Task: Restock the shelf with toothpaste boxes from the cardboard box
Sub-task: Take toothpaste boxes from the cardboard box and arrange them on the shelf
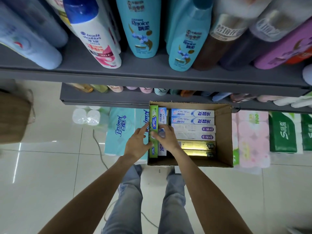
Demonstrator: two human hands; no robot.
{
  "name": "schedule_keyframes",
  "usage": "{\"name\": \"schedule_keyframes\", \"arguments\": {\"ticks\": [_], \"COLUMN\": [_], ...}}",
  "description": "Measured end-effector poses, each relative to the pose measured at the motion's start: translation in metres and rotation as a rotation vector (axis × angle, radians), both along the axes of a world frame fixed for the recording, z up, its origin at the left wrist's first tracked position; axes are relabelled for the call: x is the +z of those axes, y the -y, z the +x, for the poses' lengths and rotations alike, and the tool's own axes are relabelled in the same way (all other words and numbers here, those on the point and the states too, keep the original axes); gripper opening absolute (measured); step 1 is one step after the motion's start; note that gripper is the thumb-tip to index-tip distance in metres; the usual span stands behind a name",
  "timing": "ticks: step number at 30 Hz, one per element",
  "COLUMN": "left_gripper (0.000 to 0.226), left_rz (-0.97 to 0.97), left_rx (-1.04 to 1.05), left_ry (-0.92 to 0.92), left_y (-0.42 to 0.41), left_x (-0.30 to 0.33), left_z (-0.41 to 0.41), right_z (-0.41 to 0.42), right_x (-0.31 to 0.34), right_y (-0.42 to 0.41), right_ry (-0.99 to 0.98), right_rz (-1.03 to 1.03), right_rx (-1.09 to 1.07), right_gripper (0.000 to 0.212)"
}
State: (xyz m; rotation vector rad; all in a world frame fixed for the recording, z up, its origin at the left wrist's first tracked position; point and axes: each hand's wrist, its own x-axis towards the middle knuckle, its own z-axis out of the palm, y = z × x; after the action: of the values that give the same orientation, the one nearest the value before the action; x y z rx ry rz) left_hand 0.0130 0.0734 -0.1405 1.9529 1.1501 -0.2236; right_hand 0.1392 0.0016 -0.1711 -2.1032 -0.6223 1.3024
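I see a long green toothpaste box [153,132] standing on edge along the left wall of the open cardboard box [223,132], beside a blue-and-white one. My left hand [137,144] presses its outer face with fingers spread. My right hand [166,138] curls fingers over its top, apparently gripping it.

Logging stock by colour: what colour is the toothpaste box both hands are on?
Green toothpaste box, seen in the head view, standing at the cardboard box's left side.

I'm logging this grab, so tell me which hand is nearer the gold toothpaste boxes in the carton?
Right. The right hand sits inside the carton, just left of the gold toothpaste boxes. The left hand is farther left, at the carton's outer wall beside the green box.
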Motion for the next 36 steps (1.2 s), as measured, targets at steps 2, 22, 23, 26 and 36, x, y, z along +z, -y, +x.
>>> {"name": "schedule_keyframes", "arguments": {"ticks": [2, 22, 23, 26, 36], "left_gripper": [0.079, 0.092, 0.092, 0.089, 0.039], "left_rz": [0.135, 0.319, 0.281, -0.003, -0.942], "left_rx": [-0.052, -0.142, -0.098, 0.123, 0.754], "left_ry": [-0.012, -0.23, -0.199, 0.018, 0.515], "left_y": [0.0, 0.045, 0.045, 0.04, -0.01], "left_x": [0.005, -0.007, -0.004, 0.013, 0.084], "left_z": [0.001, 0.07, 0.073, 0.077, -0.023], "right_z": [0.009, 0.037, 0.04, 0.05, 0.032], "right_x": [-0.001, -0.002, -0.001, 0.003, 0.019], "right_y": [0.007, 0.028, 0.028, 0.031, 0.007], "right_ry": [-0.025, -0.198, -0.195, -0.188, -0.101], "right_rz": [0.008, 0.005, 0.019, 0.076, -0.06], "right_rx": [-0.01, -0.229, -0.261, -0.394, -0.141], "right_gripper": [0.036, 0.023, 0.02, 0.012, 0.048]}}
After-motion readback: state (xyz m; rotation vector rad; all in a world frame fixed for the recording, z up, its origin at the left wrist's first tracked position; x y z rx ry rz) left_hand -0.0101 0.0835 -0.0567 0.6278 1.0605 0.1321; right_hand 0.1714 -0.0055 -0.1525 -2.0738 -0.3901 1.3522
